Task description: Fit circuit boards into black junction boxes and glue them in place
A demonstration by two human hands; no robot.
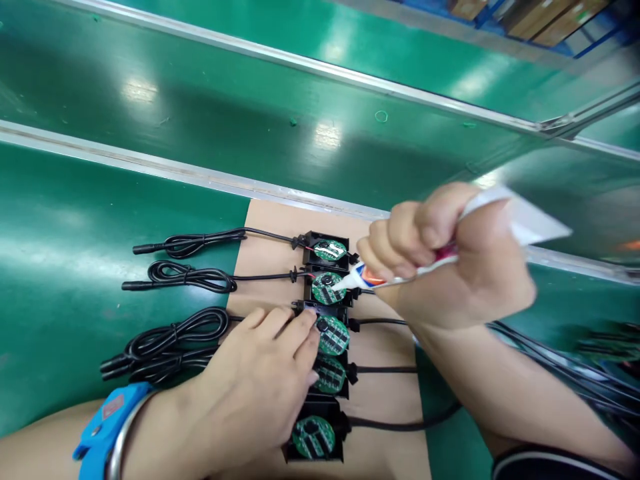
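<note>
My right hand (440, 260) is wrapped round a white glue tube (369, 275), its back end sticking up past the thumb. The tube's nozzle points down-left, its tip at the round green circuit board (327, 291) second from the far end. White glue (331, 249) lies on the farthest board. My left hand (265, 373) rests palm down along the left side of the black housings, fingers stretched and slightly bent, fingertips touching the housing beside the third circuit board (333, 335). Nearer are another board (329, 375) and the closest one (313, 437), each in a black housing (337, 407).
The housings stand in a row on brown cardboard (385, 393) over a green surface (55, 200). Coiled black cables (193, 277) extend left; more black cables (545, 353) lie right. A metal rail (200, 177) runs behind. Cardboard boxes (537, 20) sit on a blue rack at upper right.
</note>
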